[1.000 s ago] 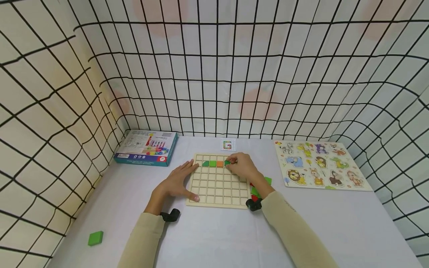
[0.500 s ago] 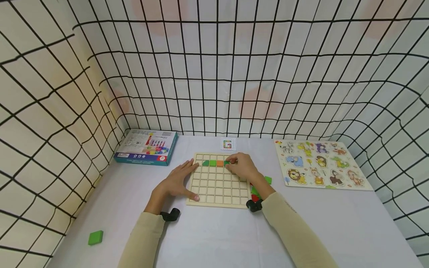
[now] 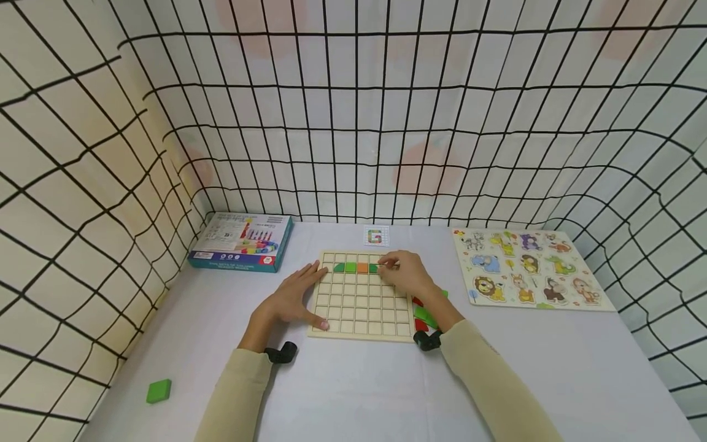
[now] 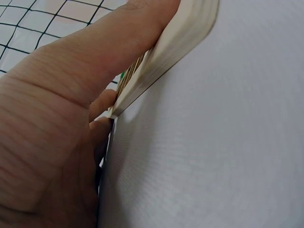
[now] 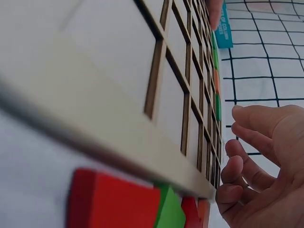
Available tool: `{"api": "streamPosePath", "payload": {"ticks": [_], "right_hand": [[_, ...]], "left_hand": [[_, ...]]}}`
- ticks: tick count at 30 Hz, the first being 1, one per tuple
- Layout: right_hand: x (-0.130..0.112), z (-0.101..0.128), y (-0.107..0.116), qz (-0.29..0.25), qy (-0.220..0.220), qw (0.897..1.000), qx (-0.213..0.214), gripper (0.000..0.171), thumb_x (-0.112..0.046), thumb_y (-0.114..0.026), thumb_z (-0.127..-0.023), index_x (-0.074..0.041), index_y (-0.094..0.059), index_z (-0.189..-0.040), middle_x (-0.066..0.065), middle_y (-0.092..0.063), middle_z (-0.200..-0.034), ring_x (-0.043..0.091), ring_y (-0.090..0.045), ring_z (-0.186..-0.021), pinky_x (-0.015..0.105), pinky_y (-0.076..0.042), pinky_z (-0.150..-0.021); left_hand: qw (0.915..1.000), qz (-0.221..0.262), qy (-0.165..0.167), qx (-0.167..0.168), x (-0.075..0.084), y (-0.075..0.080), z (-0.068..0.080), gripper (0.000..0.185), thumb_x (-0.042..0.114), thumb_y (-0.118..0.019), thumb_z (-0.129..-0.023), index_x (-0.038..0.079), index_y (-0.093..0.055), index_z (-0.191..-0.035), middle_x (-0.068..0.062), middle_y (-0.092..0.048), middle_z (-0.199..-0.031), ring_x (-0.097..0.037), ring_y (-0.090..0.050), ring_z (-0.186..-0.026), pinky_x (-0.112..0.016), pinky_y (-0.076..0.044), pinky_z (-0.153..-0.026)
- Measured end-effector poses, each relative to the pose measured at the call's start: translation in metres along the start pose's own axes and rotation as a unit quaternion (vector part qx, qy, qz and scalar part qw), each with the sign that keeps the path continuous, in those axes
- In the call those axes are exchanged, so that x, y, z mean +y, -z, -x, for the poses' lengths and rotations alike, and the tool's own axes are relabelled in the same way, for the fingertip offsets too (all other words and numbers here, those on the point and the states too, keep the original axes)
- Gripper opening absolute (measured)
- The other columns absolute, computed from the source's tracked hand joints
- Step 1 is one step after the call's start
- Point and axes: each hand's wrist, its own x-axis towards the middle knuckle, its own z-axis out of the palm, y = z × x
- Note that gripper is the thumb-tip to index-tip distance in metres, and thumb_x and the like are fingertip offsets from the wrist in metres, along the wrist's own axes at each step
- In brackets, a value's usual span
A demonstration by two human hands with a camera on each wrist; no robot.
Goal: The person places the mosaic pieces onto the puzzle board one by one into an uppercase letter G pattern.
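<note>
a: status on the grid board [image 3: 359, 301]?

b: left hand [image 3: 289, 299] lies flat against the board's left edge, fingers straight, bracing it. left wrist view confirms the fingers press along the rim, gripping nothing.

a: and the right?

b: right hand [image 3: 405, 275] is at the top row, fingertips at the green tile [image 3: 374, 267], which sits in its cell just right of the orange tile [image 3: 362, 267]. two more green tiles [image 3: 345, 267] are left of the orange one. in the right wrist view the fingers are loosely curled beside the board, with nothing in them as far as i can see. whether a fingertip touches the tile, can't tell.

a: so which step?

b: i'd judge seating the fourth tile in the row. looks flush.

a: next move?

b: probably another piece from the loose tiles [image 3: 424, 313] just off the board's right edge, partly under the right wrist. needs a clean pinch, and the left hand holding the board steady. the pattern card [image 3: 376, 236] beyond the board likely sets colour and cell.
</note>
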Motion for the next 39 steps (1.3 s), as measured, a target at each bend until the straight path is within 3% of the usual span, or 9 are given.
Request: {"api": "streamPosePath", "payload": {"ticks": [13, 22, 30, 39], "right_hand": [[0.014, 0.03, 0.032, 0.015, -0.012, 1.0, 0.019, 0.03, -0.029, -0.072, -0.097, -0.01, -0.075, -0.12, 0.007, -0.068, -0.098, 0.019, -0.061, -0.073, 0.03, -0.051, -0.056], [0.027, 0.052, 0.044, 0.059, -0.024, 0.997, 0.038, 0.026, -0.03, -0.075, -0.095, -0.012, -0.077, -0.114, 0.004, -0.069, -0.09, 0.017, -0.058, -0.07, 0.026, -0.048, -0.056], [0.039, 0.076, 0.053, 0.059, -0.05, 0.996, 0.046, 0.027, -0.03, -0.077, -0.093, -0.013, -0.077, -0.114, 0.003, -0.068, -0.09, 0.019, -0.056, -0.072, 0.027, -0.046, -0.058], [0.048, 0.086, 0.055, 0.047, -0.061, 0.996, 0.04, 0.024, -0.02, -0.074, -0.094, -0.011, -0.075, -0.115, 0.004, -0.066, -0.089, 0.017, -0.05, -0.064, 0.024, -0.04, -0.05]], "left_hand": [[1.0, -0.004, 0.002, -0.003, 0.001, -0.001, -0.001, 0.136, 0.069, -0.09, -0.058, 0.022, -0.022, -0.166, -0.002, -0.008, -0.175, -0.031, -0.005, -0.162, -0.062, -0.01, -0.128], [0.9999, -0.009, 0.004, -0.007, -0.001, -0.001, 0.0, 0.136, 0.07, -0.089, -0.059, 0.022, -0.021, -0.166, -0.002, -0.007, -0.175, -0.031, -0.005, -0.162, -0.061, -0.01, -0.129], [0.9999, -0.007, 0.009, -0.01, 0.001, -0.001, -0.001, 0.137, 0.07, -0.089, -0.058, 0.024, -0.02, -0.166, 0.001, -0.005, -0.176, -0.029, -0.003, -0.163, -0.06, -0.009, -0.129], [0.9997, -0.014, 0.015, -0.013, 0.001, -0.001, -0.001, 0.136, 0.07, -0.089, -0.059, 0.026, -0.019, -0.167, 0.002, -0.004, -0.176, -0.028, -0.002, -0.163, -0.06, -0.008, -0.129]]}}
